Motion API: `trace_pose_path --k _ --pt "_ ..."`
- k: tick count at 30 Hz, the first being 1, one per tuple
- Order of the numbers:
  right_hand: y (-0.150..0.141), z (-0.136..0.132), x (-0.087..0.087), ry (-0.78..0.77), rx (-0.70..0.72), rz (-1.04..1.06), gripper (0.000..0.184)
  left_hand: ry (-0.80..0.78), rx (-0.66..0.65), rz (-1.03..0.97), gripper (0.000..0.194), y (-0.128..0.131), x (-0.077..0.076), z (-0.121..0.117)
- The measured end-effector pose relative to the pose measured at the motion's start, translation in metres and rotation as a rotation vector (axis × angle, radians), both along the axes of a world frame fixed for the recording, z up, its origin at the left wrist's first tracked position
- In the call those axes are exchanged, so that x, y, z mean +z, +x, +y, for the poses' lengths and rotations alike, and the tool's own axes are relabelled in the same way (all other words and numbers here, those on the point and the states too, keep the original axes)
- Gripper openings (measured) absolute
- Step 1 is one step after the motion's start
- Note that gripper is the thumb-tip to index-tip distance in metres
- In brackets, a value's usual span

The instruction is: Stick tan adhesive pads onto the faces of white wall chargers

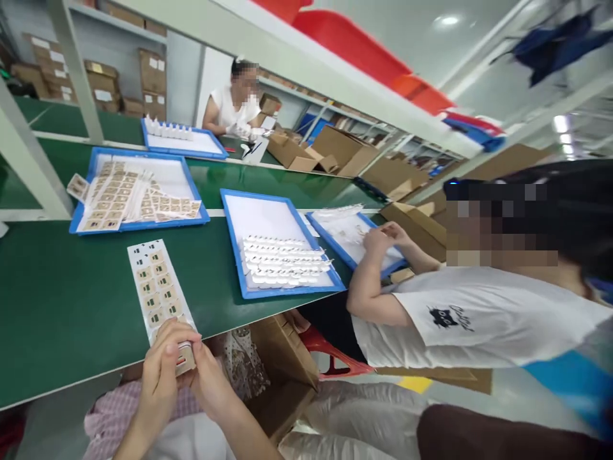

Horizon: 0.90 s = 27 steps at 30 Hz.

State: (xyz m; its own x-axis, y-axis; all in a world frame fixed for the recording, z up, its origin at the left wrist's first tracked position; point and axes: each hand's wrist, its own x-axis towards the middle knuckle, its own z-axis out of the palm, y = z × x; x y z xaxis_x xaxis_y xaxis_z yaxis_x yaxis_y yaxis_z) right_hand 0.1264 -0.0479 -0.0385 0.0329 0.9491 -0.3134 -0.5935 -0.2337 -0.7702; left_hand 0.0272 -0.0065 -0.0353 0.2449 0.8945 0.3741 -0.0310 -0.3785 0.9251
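Note:
Near the table's front edge, my left hand [161,363] and my right hand [207,378] are closed together around a small tan-faced piece [186,361]. It has a dark and red mark on its face, and my fingers cover much of it. Just beyond my hands lies a sheet of tan stickers [154,281] in two columns, its near end partly hidden by my left fingers. At the sheet's far end, several spots show bare backing with small dark marks.
A blue tray [179,223] of piled sticker sheets stands at the back left. Another blue tray [261,294] holds rows of white pieces. To the right, a co-worker [460,313] handles something over a third tray [335,249]. Another person [234,105] sits opposite. An open carton [287,358] stands below the table edge.

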Motion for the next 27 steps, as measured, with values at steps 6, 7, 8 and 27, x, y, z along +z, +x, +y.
trace_pose_path --k 6,7,8,27 --pt "0.014 0.002 0.009 0.057 -0.111 0.178 0.066 0.063 -0.068 0.063 0.04 0.023 -0.005 -0.004" --pt "0.024 0.003 0.009 0.063 -0.149 0.152 0.063 0.059 -0.065 0.071 0.042 0.027 -0.005 -0.005" --pt "0.037 0.004 0.01 0.071 -0.215 0.094 0.061 0.048 -0.058 0.081 0.045 0.029 -0.005 -0.005" --pt "0.33 0.002 0.007 -0.408 -1.028 -1.363 0.064 0.18 0.131 0.848 0.047 -0.078 -0.048 0.094"
